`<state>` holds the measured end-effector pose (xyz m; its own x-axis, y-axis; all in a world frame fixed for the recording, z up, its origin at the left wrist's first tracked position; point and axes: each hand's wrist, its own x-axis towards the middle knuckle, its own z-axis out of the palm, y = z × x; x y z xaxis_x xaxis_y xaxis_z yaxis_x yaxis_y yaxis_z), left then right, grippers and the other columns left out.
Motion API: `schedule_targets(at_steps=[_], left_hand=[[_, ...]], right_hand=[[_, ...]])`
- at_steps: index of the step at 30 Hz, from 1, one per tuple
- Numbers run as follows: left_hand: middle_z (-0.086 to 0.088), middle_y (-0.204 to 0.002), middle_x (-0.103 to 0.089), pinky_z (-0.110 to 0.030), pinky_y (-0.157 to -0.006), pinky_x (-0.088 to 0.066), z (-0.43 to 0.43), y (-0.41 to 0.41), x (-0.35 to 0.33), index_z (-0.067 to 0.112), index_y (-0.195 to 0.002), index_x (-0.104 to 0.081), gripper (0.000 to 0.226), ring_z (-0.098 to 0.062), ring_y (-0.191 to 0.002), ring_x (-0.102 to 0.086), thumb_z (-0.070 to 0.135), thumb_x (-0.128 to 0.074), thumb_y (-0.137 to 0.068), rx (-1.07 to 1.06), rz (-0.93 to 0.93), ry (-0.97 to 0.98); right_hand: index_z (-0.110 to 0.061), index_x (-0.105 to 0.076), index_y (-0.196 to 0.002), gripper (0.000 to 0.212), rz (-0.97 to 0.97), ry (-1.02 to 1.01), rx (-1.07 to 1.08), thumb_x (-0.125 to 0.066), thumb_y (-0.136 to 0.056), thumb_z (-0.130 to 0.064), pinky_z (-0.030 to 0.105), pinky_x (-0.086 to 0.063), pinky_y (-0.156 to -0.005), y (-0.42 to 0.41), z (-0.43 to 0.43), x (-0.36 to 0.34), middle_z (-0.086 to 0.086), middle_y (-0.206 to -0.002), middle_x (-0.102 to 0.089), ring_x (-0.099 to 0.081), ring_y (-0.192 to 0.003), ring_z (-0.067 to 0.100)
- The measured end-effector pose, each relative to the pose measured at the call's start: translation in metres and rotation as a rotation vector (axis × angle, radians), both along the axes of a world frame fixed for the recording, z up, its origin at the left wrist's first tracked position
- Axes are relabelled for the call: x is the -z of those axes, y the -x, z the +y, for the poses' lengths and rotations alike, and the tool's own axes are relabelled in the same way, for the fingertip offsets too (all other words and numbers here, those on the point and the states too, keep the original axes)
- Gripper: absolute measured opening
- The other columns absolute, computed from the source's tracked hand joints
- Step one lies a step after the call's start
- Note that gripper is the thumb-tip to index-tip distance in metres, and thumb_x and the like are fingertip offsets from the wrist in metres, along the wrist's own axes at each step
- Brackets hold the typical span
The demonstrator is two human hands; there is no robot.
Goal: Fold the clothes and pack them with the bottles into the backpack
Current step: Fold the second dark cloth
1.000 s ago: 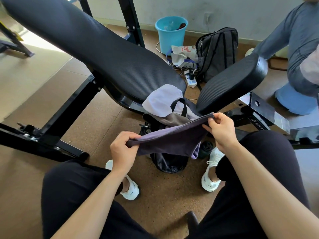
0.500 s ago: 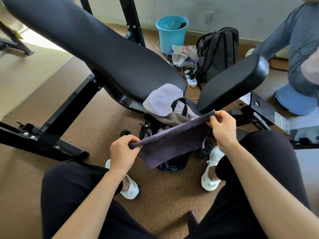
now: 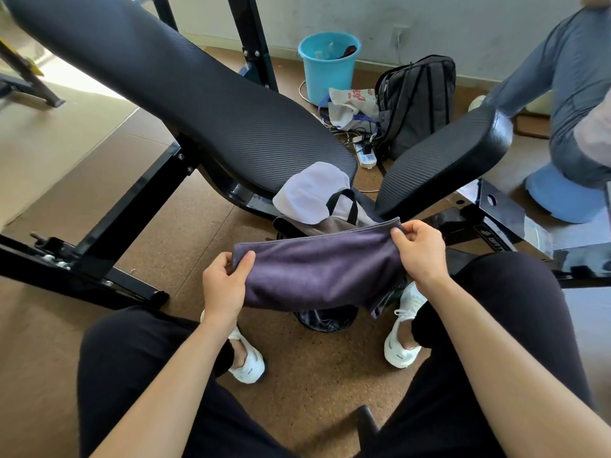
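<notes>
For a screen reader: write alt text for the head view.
The left hand and right hand pinch the top corners of a purple cloth above a backpack on the floor, between white shoes. Behind stands a black weight bench.

Cloth (image 3: 317, 276) is seen as dusty purple; bench pad (image 3: 198, 107) black with ribbed pattern; bucket (image 3: 327, 71) turquoise; shoes (image 3: 401, 352) white; floor (image 3: 314, 375) speckled brown; far backpack (image 3: 416, 104) dark grey.

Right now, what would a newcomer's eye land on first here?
The dark purple soft cloth stretched at centre, its top corners pinched by the left hand and right hand. Behind it, the black ribbed padded bench slants across the upper left, and a bright turquoise plastic bucket stands by the back wall.
</notes>
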<state>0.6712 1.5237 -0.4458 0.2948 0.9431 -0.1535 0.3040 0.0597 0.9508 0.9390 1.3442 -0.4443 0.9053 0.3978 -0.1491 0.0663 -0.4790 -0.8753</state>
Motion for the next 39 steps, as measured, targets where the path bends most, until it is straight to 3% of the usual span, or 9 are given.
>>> schedule_targets(at_steps=[7, 11, 16, 21, 25, 32, 34, 36, 39], left_hand=[[-0.005, -0.074, -0.062, -0.034, -0.067, -0.047, -0.016, -0.006, -0.009, 0.011, -0.084, -0.061, 0.019, -0.012, -0.070, -0.056, 0.022, -0.072, -0.095, 0.149, -0.036, -0.075], [0.003, -0.066, -0.055, -0.024, -0.063, -0.043, -0.036, -0.014, -0.010, 0.011, -0.080, -0.058, 0.025, -0.008, -0.064, -0.052, 0.026, -0.076, -0.090, 0.329, -0.047, -0.132], [0.013, -0.065, -0.056, -0.013, -0.061, -0.040, -0.056, -0.025, -0.012, 0.018, -0.078, -0.059, 0.023, -0.001, -0.062, -0.052, 0.010, -0.076, -0.091, 0.461, -0.050, -0.170], [0.008, -0.076, -0.066, -0.022, -0.065, -0.049, -0.052, -0.023, -0.010, 0.018, -0.091, -0.067, 0.007, -0.008, -0.070, -0.061, 0.018, -0.074, -0.092, 0.547, -0.068, -0.164], [-0.003, -0.081, -0.070, -0.042, -0.070, -0.055, -0.049, -0.019, -0.012, 0.017, -0.093, -0.069, 0.010, -0.028, -0.076, -0.066, 0.011, -0.064, -0.088, 0.597, -0.107, -0.152], [0.005, -0.082, -0.071, -0.030, -0.067, -0.055, -0.046, -0.020, -0.007, 0.015, -0.094, -0.073, 0.004, -0.016, -0.075, -0.068, 0.013, -0.070, -0.092, 0.599, -0.021, -0.234], [0.000, -0.077, -0.068, -0.031, -0.064, -0.054, -0.048, -0.021, -0.006, 0.012, -0.088, -0.071, 0.016, -0.016, -0.070, -0.065, 0.021, -0.065, -0.098, 0.578, -0.023, -0.247], [-0.005, -0.072, -0.065, -0.045, -0.063, -0.055, -0.047, -0.022, -0.004, 0.010, -0.082, -0.068, 0.037, -0.025, -0.068, -0.064, 0.037, -0.055, -0.102, 0.551, -0.021, -0.239], [-0.012, -0.074, -0.066, -0.056, -0.061, -0.056, -0.048, -0.022, -0.005, 0.010, -0.082, -0.067, 0.043, -0.036, -0.069, -0.067, 0.043, -0.049, -0.103, 0.532, -0.066, -0.172]], right_hand=[[-0.016, -0.068, -0.085, 0.011, 0.129, -0.199, -0.179, -0.069, -0.095, -0.021, 0.038, -0.052, -0.069, 0.040, 0.008, -0.011, 0.004, -0.078, -0.072, -0.063, -0.070, 0.012], [-0.011, -0.067, -0.089, 0.011, 0.122, -0.269, -0.404, -0.070, -0.091, -0.021, 0.045, -0.054, -0.068, 0.069, 0.010, -0.015, 0.017, -0.083, -0.072, -0.062, -0.072, 0.016], [-0.013, -0.068, -0.096, 0.002, 0.099, -0.240, -0.637, -0.069, -0.095, -0.015, 0.035, -0.054, -0.067, 0.100, 0.011, -0.011, 0.002, -0.083, -0.072, -0.064, -0.073, 0.010], [-0.016, -0.071, -0.098, 0.006, 0.100, -0.266, -0.629, -0.068, -0.095, -0.020, 0.047, -0.060, -0.079, 0.098, 0.012, -0.012, 0.004, -0.092, -0.074, -0.072, -0.087, 0.027], [-0.020, -0.069, -0.102, 0.015, 0.132, -0.241, -0.648, -0.077, -0.089, -0.020, 0.035, -0.060, -0.079, 0.099, 0.010, -0.013, -0.001, -0.095, -0.074, -0.073, -0.089, 0.014], [-0.020, -0.065, -0.103, 0.033, 0.043, -0.193, -0.732, -0.087, -0.079, -0.020, 0.036, -0.063, -0.078, 0.099, 0.011, -0.012, -0.003, -0.097, -0.071, -0.072, -0.088, 0.014], [-0.019, -0.065, -0.100, 0.025, 0.022, -0.179, -0.738, -0.083, -0.082, -0.017, 0.034, -0.062, -0.076, 0.100, 0.011, -0.011, -0.004, -0.093, -0.071, -0.072, -0.085, 0.013], [-0.019, -0.067, -0.096, 0.015, 0.019, -0.177, -0.735, -0.078, -0.087, -0.015, 0.034, -0.060, -0.073, 0.101, 0.011, -0.010, -0.004, -0.088, -0.071, -0.071, -0.081, 0.014], [-0.015, -0.068, -0.091, 0.010, 0.077, -0.212, -0.685, -0.071, -0.088, -0.023, 0.050, -0.059, -0.075, 0.100, 0.013, -0.007, 0.008, -0.084, -0.072, -0.071, -0.082, 0.030]])
